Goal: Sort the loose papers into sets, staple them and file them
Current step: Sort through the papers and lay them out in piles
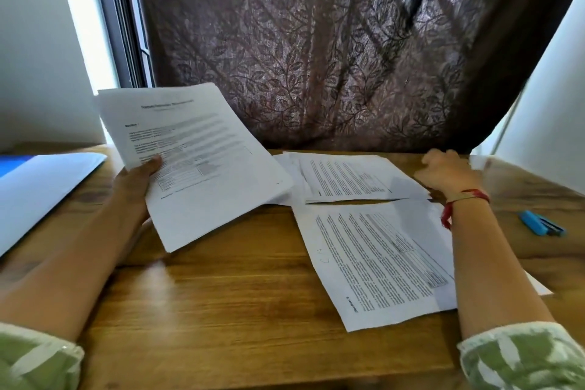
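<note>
Green sleeves (34, 358) frame the near edge of the wooden table (237, 310); the left hand (136, 177) grips a sheaf of papers (202, 149) lifted off the wood, thumb on top; the right hand (446, 172) sits at the far pile (348, 177) by the curtain (332, 41) (too blurred to tell whether it holds anything); a printed sheet (373, 266) lies under that forearm; a blue stapler (541, 222) lies right, a folder (41, 187) left.

Left sleeve (34, 358) now: pale green, splashed with white brush-like blotches, a whitish edging at the cuff. Right sleeve (522, 361), same green, same white print. Forearms are bare below both cuffs. And just behind the right hand (449, 172), a red thread bracelet (473, 194) circles the wrist, tan strip along it, red tassel dangling.
</note>
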A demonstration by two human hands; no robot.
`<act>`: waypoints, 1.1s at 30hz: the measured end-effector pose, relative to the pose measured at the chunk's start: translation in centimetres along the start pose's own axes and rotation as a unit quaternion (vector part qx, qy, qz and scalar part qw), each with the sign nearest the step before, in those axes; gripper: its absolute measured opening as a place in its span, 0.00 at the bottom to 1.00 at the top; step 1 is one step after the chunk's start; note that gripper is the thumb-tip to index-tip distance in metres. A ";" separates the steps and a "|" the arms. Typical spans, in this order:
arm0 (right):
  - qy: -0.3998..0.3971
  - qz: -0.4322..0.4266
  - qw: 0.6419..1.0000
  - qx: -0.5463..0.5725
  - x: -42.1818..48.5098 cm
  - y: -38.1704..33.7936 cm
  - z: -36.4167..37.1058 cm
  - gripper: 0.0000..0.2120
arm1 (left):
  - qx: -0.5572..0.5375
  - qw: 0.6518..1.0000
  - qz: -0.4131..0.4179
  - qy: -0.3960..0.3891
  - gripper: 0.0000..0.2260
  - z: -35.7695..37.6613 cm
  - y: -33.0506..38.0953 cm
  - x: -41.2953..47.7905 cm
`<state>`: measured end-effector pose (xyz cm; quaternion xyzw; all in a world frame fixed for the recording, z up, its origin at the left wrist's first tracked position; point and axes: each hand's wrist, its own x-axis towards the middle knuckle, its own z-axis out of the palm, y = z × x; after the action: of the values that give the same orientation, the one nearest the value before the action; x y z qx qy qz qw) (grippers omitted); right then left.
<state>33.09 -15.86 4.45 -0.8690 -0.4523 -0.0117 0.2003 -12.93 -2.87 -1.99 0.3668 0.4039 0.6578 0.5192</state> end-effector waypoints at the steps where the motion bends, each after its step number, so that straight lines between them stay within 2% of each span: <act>1: 0.030 -0.038 0.999 0.004 0.7 -1.3 -0.1 0.18 | -0.007 1.000 0.013 0.012 0.17 0.1 0.7 -0.2; 3: 0.034 -0.125 0.986 0.106 0.4 -3.8 0.1 0.15 | -0.023 0.998 0.039 0.038 0.14 -0.1 2.1 -0.7; 6: -0.070 -0.191 0.936 0.286 -1.5 -7.3 1.6 0.06 | -0.022 0.996 0.064 0.064 0.16 -1.1 3.4 -0.9; 8: -0.144 -0.183 0.903 0.362 -2.7 -9.3 2.7 0.06 | -0.011 0.997 0.056 0.057 0.16 -0.9 3.2 -1.3; 11: -0.233 -0.130 0.836 0.480 -4.3 -11.2 4.4 0.14 | 0.011 0.999 0.043 0.006 0.13 0.7 1.9 -1.9; 14: -0.307 -0.083 0.771 0.551 -5.7 -12.5 5.0 0.22 | 0.008 0.999 0.024 -0.043 0.07 2.2 0.6 -2.5; 16: -0.328 -0.085 0.746 0.573 -6.2 -12.8 5.1 0.24 | 0.007 0.998 -0.009 -0.065 0.10 2.8 0.1 -2.9; 19: -0.301 -0.127 0.769 0.550 -6.7 -13.1 5.6 0.22 | 0.017 0.995 -0.036 -0.090 0.13 3.1 -0.3 -3.2; 22: -0.221 -0.119 0.818 0.518 -7.2 -13.5 6.8 0.26 | 0.022 0.990 -0.054 -0.125 0.13 3.4 -0.3 -3.5; 24: -0.186 -0.109 0.830 0.515 -7.2 -13.7 7.3 0.25 | 0.016 0.988 -0.057 -0.145 0.14 3.5 -0.2 -3.8; 27: -0.172 -0.112 0.827 0.524 -7.0 -13.7 7.5 0.19 | 0.005 0.986 -0.059 -0.157 0.21 3.6 0.0 -3.9; 31: -0.143 -0.120 0.842 0.505 -7.0 -13.8 7.5 0.16 | -0.002 0.986 -0.063 -0.152 0.23 3.4 0.1 -3.9; 33: -0.151 -0.109 0.822 0.539 -6.9 -13.9 7.5 0.14 | -0.008 0.985 -0.064 -0.157 0.20 3.3 0.1 -3.9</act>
<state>16.87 -11.44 0.85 -0.5585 -0.5031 0.3435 0.5630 -9.24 -6.17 -0.82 0.4346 0.3348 0.5606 0.6203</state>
